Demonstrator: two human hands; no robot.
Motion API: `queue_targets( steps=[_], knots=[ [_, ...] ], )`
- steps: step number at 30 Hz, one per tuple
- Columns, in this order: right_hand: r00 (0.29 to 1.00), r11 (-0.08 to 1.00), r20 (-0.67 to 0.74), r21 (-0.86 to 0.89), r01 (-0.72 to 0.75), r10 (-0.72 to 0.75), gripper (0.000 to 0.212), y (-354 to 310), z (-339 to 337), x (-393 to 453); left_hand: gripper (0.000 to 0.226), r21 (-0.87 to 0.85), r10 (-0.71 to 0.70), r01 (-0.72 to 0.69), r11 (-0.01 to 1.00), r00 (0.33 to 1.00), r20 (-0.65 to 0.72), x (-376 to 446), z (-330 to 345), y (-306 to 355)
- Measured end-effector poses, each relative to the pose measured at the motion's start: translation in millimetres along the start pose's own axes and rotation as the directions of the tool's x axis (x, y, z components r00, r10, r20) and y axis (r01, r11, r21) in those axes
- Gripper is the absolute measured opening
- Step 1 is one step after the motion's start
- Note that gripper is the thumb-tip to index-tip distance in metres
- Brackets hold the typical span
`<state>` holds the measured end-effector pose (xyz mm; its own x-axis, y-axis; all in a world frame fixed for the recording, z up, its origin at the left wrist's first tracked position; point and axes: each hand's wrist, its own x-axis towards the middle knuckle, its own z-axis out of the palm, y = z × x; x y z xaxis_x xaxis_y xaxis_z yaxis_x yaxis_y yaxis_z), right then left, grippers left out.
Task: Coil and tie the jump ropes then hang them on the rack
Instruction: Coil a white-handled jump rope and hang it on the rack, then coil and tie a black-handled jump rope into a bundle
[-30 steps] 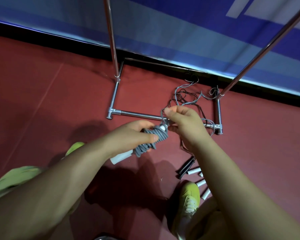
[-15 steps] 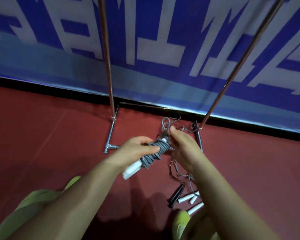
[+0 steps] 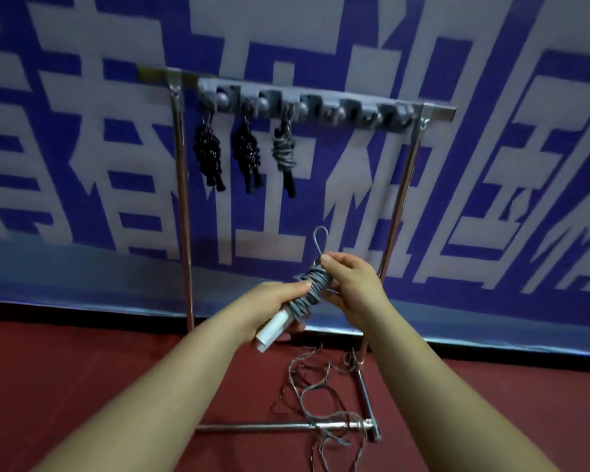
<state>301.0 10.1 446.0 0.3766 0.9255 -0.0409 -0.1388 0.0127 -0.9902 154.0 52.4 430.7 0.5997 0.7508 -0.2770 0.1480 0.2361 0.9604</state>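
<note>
Behind everything hangs a blue banner with large white characters (image 3: 321,206), and below it lies the dark red floor (image 3: 65,376). Against the banner stands the chrome tube rack (image 3: 181,199), whose grey bar of hooks (image 3: 307,102) runs from about 10 to 2 o'clock. Three finished bundles hang on its first hooks: two black coiled ropes (image 3: 207,155) and one grey coiled rope with a black handle (image 3: 284,152); I think the hooks to the right of them are free. At the centre, the left hand (image 3: 276,301) grips the grey jump rope coiled around its white handles (image 3: 309,291), fingers curled around the lower part, so the coil cannot unwind. The right hand (image 3: 349,284) pinches the top of the bundle, where a small grey loop (image 3: 321,243) stands up toward 12 o'clock, probably kept free for hanging. At 5 o'clock, a loose tangle of thin grey rope (image 3: 321,396) lies across the rack's base bar (image 3: 269,427), not yet coiled.
</note>
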Motion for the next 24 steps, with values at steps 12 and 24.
queue_targets(
  steps=[12,24],
  knots=[
    [0.984,0.983,-0.013,0.044,0.176,-0.175,0.016,-106,11,99,0.043,-0.060,0.087,-0.091,0.994,0.993,-0.078,58,-2,139],
    [0.978,0.975,-0.007,0.073,0.209,-0.209,0.023,-141,6,158,0.045,0.091,0.172,-0.156,0.984,0.963,-0.209,100,-8,173]
  ],
)
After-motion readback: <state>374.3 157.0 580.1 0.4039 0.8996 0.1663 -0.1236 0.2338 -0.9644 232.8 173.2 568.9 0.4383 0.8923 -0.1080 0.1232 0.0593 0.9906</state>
